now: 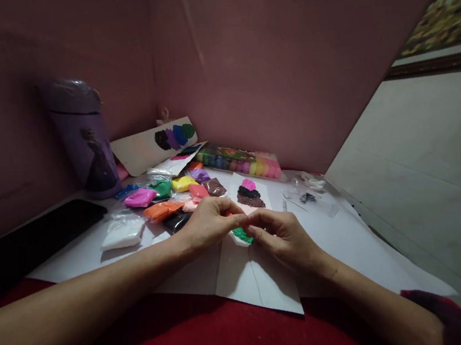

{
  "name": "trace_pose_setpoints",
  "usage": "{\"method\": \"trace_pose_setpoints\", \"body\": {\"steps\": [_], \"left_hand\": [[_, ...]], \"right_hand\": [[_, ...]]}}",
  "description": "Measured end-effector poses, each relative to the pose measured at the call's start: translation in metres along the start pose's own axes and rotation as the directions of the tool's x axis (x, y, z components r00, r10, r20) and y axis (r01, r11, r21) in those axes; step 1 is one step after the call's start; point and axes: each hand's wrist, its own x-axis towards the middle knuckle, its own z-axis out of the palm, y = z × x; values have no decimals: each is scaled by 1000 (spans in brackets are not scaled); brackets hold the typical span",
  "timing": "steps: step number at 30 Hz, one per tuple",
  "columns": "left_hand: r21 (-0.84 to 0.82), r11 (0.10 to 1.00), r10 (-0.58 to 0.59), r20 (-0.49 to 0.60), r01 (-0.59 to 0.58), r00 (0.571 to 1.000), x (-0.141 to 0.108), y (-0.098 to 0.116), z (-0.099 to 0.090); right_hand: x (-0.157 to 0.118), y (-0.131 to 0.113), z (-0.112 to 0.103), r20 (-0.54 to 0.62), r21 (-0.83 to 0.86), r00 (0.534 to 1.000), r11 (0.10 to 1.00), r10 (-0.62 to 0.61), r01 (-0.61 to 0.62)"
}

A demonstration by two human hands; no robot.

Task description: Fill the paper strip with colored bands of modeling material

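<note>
My left hand (pixel 215 219) and my right hand (pixel 278 234) meet fingertip to fingertip, both closed in a pinch. Whatever lies between the fingers is hidden or too small to name. Right below them is a white paper strip (pixel 260 280) with a thin line drawn down it. Textured patches of what looks like clay cover its upper part: a pink patch (pixel 248 185), a black patch (pixel 250 193), a brown patch (pixel 251 202) and, partly behind my fingers, a green patch (pixel 242 235). A bit of orange shows beside my left fingers.
Several small bags of coloured clay, among them an orange bag (pixel 162 210) and a white bag (pixel 123 231), lie to the left. Behind stand a purple tumbler (pixel 86 140) and a card with coloured patches (pixel 139 150). A clear pack (pixel 241 162) lies against the wall.
</note>
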Motion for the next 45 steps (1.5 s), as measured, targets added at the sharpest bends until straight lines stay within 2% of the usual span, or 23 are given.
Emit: {"method": "trace_pose_setpoints", "body": {"steps": [9,18,28,33,45], "left_hand": [[92,995,-25,-16,27,1000,-1,4,0],[51,998,-27,40,25,999,1,0,0],[51,995,-84,52,81,995,1,0,0],[51,985,-166,49,164,985,0,3,1],[5,993,-120,68,120,990,0,3,2]], "right_hand": [[0,-3,1,-13,-70,999,997,-31,30],[-1,-1,1,-24,-163,998,986,-51,47],[-2,0,0,-53,-270,994,959,-100,82],[-2,0,0,-48,-292,993,952,-109,90],[-2,-1,0,-12,-258,992,959,-128,121]]}}
